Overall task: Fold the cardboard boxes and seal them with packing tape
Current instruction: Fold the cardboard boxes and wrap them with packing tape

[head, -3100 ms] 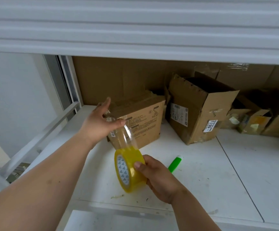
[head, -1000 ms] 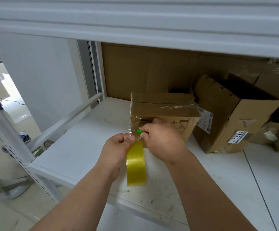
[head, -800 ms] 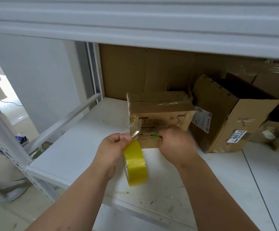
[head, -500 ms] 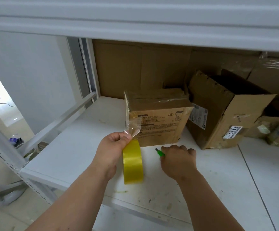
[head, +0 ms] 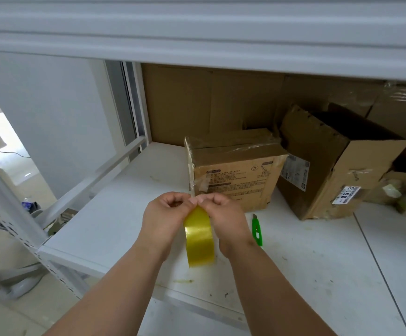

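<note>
Left hand point(head: 164, 214) and right hand point(head: 223, 215) pinch the yellow tape roll point(head: 199, 241) before a taped box point(head: 235, 170).

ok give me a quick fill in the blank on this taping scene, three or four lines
1. Both hands, left hand and right hand, hold the ____ tape roll.
2. The green utility knife lies on the shelf to the ____ of the right hand.
3. The sealed cardboard box stands ____ the tape roll.
4. The open box bears a label reading ____.

Missing words: yellow; right; behind; 0613
</note>
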Demonstrator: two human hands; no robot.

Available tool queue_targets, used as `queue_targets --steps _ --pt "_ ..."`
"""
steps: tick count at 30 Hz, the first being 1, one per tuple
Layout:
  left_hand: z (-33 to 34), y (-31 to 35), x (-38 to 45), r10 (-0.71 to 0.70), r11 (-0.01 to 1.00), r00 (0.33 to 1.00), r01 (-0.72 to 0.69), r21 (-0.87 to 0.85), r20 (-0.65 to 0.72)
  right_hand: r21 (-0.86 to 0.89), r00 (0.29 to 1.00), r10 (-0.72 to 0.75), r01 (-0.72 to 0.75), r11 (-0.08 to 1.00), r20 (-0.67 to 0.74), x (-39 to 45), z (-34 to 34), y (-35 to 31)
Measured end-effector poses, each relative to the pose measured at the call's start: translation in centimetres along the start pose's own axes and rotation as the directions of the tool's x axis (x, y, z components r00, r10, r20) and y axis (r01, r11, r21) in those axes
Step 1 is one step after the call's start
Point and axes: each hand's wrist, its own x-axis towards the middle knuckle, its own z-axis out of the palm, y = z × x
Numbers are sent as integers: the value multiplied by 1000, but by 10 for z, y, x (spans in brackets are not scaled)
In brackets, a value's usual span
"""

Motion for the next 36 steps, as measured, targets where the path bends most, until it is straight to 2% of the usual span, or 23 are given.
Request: queue_targets --steps 2,4,6,7,9,12,14,18,25,31,33,36 --pt "-5 3 5 89 990 993 -79 116 -83 9 1000 -7 7 1000 -11 -1 2 2" --pt "-10 12 14 300 908 950 -256 331 -89 4 999 -15 15 1000 -30 -1 2 3" --pt "-11 28 23 503 722 860 -475 504 89 -10 999 -34 33 999 -28 -2 1 4" --pt "-10 36 29 544 620 813 -555 555 205 -22 999 -42 41 999 -25 -2 1 5" --pt "-5 48 42 526 471 755 -642 605 392 -44 999 -51 50 998 -19 -4 2 6" --pt "0 53 56 442 407 752 -654 637 489 -47 998 -50 48 998 -25 -6 1 7" --pt "-2 51 63 439 400 754 -651 645 489 -21 998 -49 49 999 -32 -7 -1 8" --pt "-5 46 73 461 450 765 -638 625 450 62 991 -91 98 993 -96 -9 -5 11" --pt "-8 41 79 543 386 732 -652 653 411 145 974 -53 86 986 -223 -16 -19 4" --pt "-34 61 94 448 533 797 -603 594 406 235 946 -91 169 957 -310 -19 -61 -20" --pt "-46 70 97 406 587 817 -577 568 410 210 936 -139 214 954 -323 -19 -73 -27" --pt "-60 78 101 332 678 844 -524 516 420 211 963 -137 187 960 -231 -16 -75 -30"
